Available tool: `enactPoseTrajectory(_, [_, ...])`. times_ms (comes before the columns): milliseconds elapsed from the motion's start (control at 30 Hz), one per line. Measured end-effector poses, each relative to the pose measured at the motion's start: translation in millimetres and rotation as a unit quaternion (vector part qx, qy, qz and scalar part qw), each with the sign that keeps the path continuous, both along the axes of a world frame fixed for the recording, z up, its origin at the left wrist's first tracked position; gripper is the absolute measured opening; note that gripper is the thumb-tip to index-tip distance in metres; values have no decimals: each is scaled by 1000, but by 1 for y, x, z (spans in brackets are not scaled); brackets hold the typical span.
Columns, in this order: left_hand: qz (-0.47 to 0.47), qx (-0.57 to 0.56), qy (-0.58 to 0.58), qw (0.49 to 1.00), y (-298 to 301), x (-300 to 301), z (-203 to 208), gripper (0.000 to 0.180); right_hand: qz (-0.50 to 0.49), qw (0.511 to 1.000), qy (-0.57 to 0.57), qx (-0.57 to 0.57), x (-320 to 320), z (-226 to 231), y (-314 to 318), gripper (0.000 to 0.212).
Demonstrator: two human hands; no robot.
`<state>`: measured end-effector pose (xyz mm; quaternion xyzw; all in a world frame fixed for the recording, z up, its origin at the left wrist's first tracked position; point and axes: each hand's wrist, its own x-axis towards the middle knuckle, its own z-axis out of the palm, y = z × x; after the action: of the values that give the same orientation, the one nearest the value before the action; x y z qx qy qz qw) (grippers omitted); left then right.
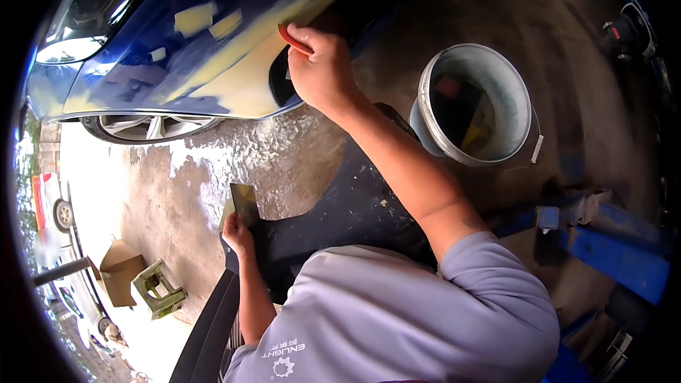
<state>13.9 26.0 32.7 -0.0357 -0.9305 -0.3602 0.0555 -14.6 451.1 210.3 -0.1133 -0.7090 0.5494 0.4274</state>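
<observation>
My right hand (320, 65) is closed on a thin red pad (295, 40), whose curved edge shows past the thumb and fingers. Hand and pad are over the dark blue car body panel (131, 78), beside a long yellowish-beige filler patch (237, 74); whether the pad touches the surface is hard to tell. Smaller pale yellow patches (194, 20) lie further along the panel. Lower down, my left hand (238, 235) grips a dark, flat rectangular sheet (245, 203) near my knee, with a paler edge beside it.
A white bucket (423, 103) with water, a dark sheet and red and yellow pieces inside stands right of my forearm. Wet floor (284, 163) spreads below the car wheel (152, 128). A green stool (157, 291) and cardboard box (119, 273) are left, blue lift arm (617, 252) right.
</observation>
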Motion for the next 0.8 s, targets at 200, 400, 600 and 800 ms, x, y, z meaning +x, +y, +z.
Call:
enactPoseTrajectory(200, [3,14,3,1000,-4,-2,-10,16,-25,985,69,157,-4,-13,-33,23])
enactPoseTrajectory(400, [-8,30,19,999,3,-8,-14,15,-6,962,29,272,3,-38,-51,35])
enactPoseTrajectory(600, [-11,44,28,999,-13,-14,-23,14,-25,995,30,88,10,-31,18,24])
enactPoseTrajectory(800, [-14,29,30,999,1,-7,-13,14,-18,979,57,-195,-14,-5,139,29])
